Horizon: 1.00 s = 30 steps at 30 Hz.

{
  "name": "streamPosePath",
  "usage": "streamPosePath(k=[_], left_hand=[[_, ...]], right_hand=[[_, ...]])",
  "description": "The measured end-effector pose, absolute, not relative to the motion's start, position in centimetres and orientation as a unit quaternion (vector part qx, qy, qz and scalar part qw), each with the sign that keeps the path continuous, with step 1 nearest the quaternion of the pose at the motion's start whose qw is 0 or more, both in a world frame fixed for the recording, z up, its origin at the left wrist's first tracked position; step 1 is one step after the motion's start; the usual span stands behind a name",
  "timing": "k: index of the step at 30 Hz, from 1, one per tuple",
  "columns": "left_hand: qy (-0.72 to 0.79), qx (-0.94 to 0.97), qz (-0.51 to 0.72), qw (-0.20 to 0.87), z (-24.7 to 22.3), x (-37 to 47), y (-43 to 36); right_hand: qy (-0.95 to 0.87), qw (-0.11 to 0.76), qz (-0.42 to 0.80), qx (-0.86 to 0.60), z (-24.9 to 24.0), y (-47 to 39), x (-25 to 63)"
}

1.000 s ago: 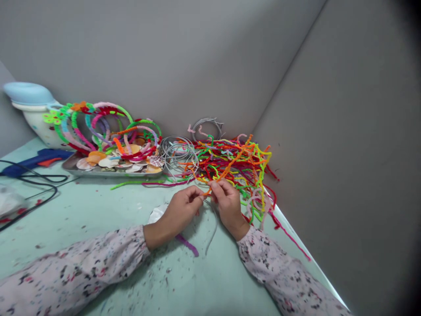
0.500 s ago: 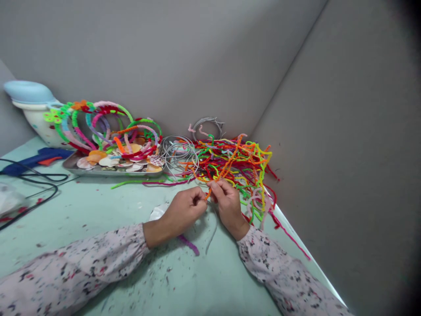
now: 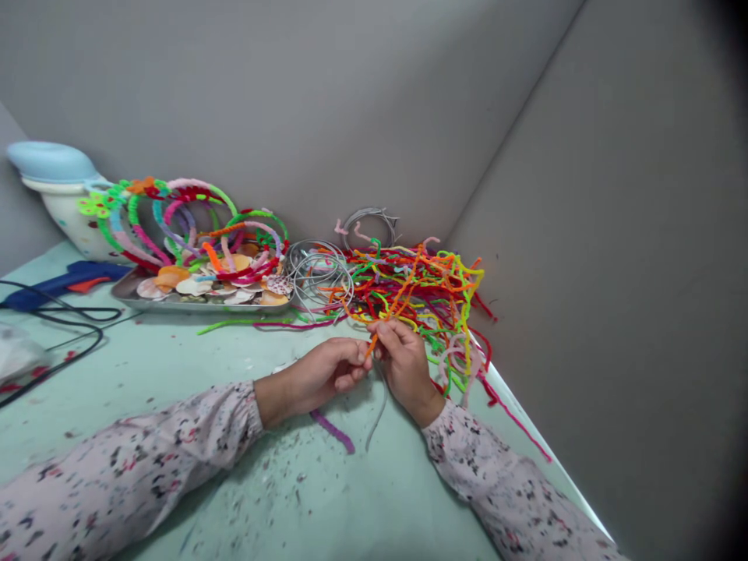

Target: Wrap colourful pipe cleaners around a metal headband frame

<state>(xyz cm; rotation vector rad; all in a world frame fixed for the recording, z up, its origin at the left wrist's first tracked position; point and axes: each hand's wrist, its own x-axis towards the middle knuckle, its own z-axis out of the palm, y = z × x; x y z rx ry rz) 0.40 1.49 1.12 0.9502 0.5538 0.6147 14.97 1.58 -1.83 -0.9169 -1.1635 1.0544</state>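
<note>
Chenille stem in orange [image 3: 372, 345] sits directly between the two hands above the table [image 3: 374, 506], its short exposed length slanting from the pinching thumb and forefinger of the right hand [image 3: 403, 370] down to the closed fingertips of the left hand [image 3: 327, 375], with both about equally near; whether it continues beyond the right fingers cannot be told. Around them lie one purple chenille stem [image 3: 334, 433], one loose grey wire [image 3: 381, 411], two wire coils [image 3: 370, 227], one metal tray [image 3: 234, 308] and one blue glue gun [image 3: 61, 282], while the heaped chenille stems [image 3: 418, 288] are too tangled to count.
</note>
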Motion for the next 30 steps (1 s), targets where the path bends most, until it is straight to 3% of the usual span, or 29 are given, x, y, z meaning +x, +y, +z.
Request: streamPosePath(k=[12, 20, 30], left_hand=[[0.283, 0.515, 0.383, 0.713, 0.4, 0.7, 1.7], [0.352, 0.548, 0.366, 0.665, 0.1, 0.7, 1.8], [0.310, 0.499, 0.316, 0.745, 0.2, 0.7, 1.6]], right_hand=[[-0.543, 0.589, 0.439, -0.406, -1.9, 1.7, 15.3], [-0.451, 0.652, 0.453, -0.408, -2.0, 2.5, 15.8], [-0.458, 0.648, 0.445, -0.414, -2.1, 2.6, 15.8]])
